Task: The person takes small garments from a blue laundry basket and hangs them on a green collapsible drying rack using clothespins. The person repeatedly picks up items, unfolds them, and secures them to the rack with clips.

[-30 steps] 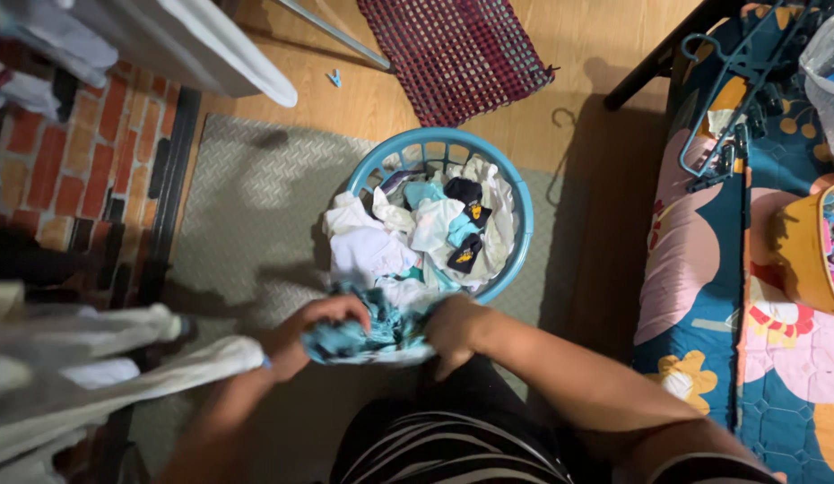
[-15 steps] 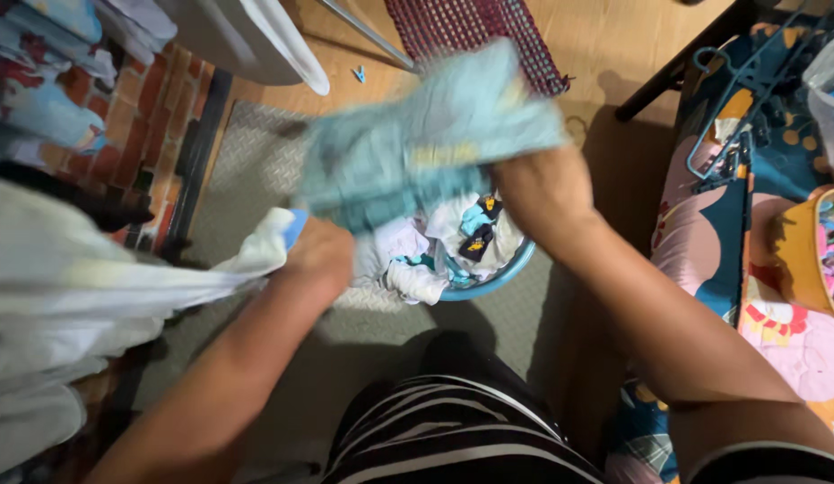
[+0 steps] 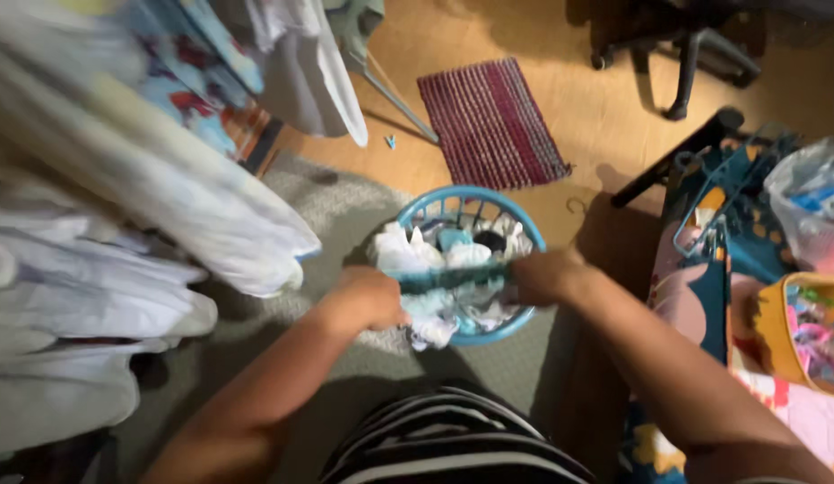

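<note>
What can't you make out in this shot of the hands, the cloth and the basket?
- Cloth, head view: stretched between left hand and right hand, blurred; its kind and pattern unreadable.
- Basket: near rim hidden by cloth and laundry.
- Fingers of both hands: curled under, out of sight.
- Hanging clothes: blurred, cut by left edge.
- Yellow tub: cut by right edge; contents too small.

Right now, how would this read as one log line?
left hand + right hand: gripping teal cloth stretched | over blue laundry basket
</note>
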